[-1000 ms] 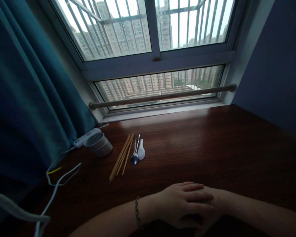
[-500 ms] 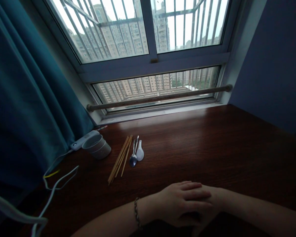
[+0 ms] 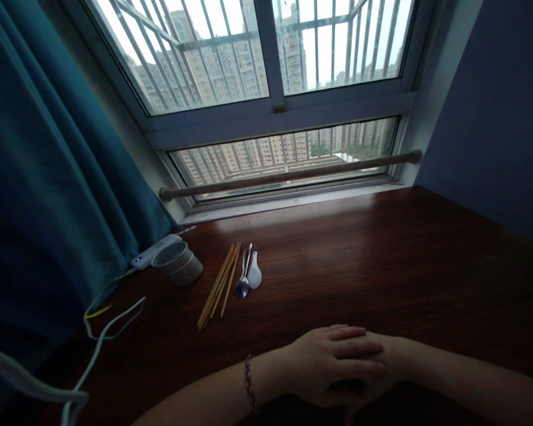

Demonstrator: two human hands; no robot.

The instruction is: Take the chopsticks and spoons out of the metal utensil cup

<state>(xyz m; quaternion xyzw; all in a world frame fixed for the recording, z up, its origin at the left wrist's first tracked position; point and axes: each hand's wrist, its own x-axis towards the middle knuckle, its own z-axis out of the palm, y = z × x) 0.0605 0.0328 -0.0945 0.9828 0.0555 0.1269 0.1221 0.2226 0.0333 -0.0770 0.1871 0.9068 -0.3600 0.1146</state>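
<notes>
At the table's near edge my left hand (image 3: 322, 364) lies across the back of my right hand (image 3: 375, 378), its fingers stretched out and a little apart. It holds no object. The fingers of my right hand are hidden under the left hand and in shadow. Farther off to the left, several wooden chopsticks (image 3: 220, 287) lie in a loose bundle on the table. Right beside them are metal spoons (image 3: 242, 288), close together, and a white soup spoon (image 3: 254, 276). A grey cup (image 3: 177, 266) stands left of the chopsticks.
A white power strip (image 3: 155, 251) lies behind the cup, by the blue curtain (image 3: 93, 177). White cables (image 3: 100, 343) loop over the table's left side. The brown wooden table (image 3: 359, 260) reaches to the window, where a rail (image 3: 293, 176) crosses the lower pane.
The whole view has shifted very slightly. My hands keep the same pose, and the things on the table have not moved.
</notes>
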